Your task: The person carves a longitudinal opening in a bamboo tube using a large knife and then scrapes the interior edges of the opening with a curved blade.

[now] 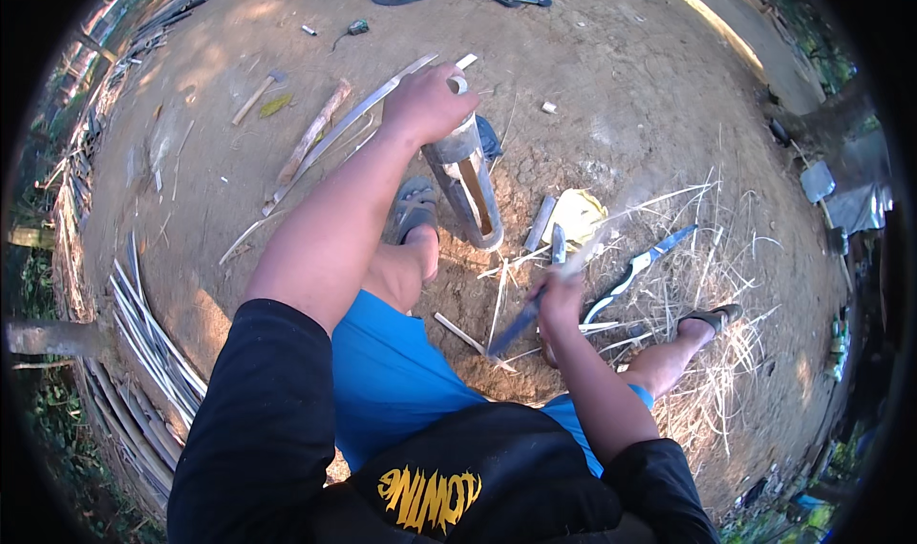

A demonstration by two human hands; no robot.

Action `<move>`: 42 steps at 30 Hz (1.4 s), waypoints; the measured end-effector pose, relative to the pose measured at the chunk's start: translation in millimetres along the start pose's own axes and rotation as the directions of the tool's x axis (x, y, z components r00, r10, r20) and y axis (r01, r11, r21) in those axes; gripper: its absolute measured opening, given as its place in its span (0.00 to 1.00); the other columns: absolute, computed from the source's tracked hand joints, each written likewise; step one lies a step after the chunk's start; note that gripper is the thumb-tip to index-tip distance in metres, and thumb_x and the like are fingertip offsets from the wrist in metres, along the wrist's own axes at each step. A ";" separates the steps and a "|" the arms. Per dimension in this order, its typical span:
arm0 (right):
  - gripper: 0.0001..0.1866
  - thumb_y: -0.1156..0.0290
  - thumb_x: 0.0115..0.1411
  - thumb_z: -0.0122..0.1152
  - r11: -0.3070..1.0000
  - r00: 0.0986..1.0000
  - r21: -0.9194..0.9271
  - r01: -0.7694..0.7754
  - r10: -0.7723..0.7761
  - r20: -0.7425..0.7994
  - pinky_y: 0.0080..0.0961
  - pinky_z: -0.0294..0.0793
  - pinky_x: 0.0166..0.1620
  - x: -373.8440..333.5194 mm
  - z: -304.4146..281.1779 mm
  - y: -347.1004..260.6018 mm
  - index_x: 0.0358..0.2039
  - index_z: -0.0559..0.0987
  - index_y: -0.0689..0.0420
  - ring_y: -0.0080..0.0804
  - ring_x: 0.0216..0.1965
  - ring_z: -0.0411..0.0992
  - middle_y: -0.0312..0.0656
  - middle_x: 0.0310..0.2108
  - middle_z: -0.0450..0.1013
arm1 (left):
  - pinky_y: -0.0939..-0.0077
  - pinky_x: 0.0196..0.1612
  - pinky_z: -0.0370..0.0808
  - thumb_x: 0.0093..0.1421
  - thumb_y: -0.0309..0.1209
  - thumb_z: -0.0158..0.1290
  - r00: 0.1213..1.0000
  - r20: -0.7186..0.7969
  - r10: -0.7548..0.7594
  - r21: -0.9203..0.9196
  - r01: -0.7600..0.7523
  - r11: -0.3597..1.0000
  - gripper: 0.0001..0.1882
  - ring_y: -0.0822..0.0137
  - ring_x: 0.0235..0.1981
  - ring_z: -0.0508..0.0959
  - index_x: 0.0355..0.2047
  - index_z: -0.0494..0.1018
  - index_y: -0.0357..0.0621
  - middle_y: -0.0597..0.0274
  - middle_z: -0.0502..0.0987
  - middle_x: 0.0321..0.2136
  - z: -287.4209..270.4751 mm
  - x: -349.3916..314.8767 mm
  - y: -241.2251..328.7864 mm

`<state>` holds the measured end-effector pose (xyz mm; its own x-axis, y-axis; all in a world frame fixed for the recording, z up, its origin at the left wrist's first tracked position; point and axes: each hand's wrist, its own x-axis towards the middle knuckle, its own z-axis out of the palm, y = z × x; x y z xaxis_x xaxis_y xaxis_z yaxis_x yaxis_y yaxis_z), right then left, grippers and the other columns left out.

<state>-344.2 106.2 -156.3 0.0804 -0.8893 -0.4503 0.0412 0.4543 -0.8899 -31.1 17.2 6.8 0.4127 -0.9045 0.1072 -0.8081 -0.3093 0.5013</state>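
The left hand (425, 100) is clamped over the top end of a bamboo tube (465, 183), which stands tilted on the dirt ground (621, 95) by the left foot, its long axis running from the hand down toward the person. The right hand (559, 300) grips a blurred knife (521, 324), blade pointing down-left.
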 end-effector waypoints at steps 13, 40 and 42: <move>0.07 0.80 0.60 0.45 0.961 0.989 -0.236 -0.143 0.144 -0.013 0.28 0.68 0.16 12.9 -62.0 25.5 0.40 0.66 0.58 0.29 0.17 0.69 0.40 0.21 0.68 | 0.57 0.62 0.69 0.55 0.50 0.56 0.999 0.011 0.034 -0.022 -0.034 0.999 0.31 0.49 0.59 0.72 0.56 0.75 0.49 0.48 0.75 0.56 5.6 -1.4 -2.1; 0.38 0.52 0.57 0.64 0.338 0.958 -0.912 -0.232 0.241 -0.155 0.45 0.62 0.67 14.2 -144.3 160.3 0.64 0.65 0.57 0.57 0.67 0.58 0.56 0.62 0.61 | 0.67 0.61 0.68 0.43 0.41 0.71 0.960 0.264 0.098 -0.305 -0.014 0.952 0.49 0.53 0.59 0.73 0.65 0.65 0.37 0.40 0.73 0.57 -16.4 4.3 -15.4; 0.36 0.53 0.57 0.64 0.370 0.937 -0.881 -0.296 0.292 -0.192 0.45 0.64 0.65 25.4 -135.8 152.0 0.62 0.66 0.54 0.54 0.66 0.59 0.53 0.62 0.62 | 0.71 0.57 0.71 0.43 0.38 0.71 0.971 0.234 0.050 -0.364 0.040 0.931 0.49 0.60 0.55 0.75 0.66 0.65 0.37 0.44 0.75 0.54 -33.0 2.8 -9.2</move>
<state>-471.1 145.5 -313.0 -0.1037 -0.7107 -0.6958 -0.8858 0.3841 -0.2604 -8.7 27.2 30.9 0.2620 -0.9624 -0.0717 -0.5826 -0.2169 0.7833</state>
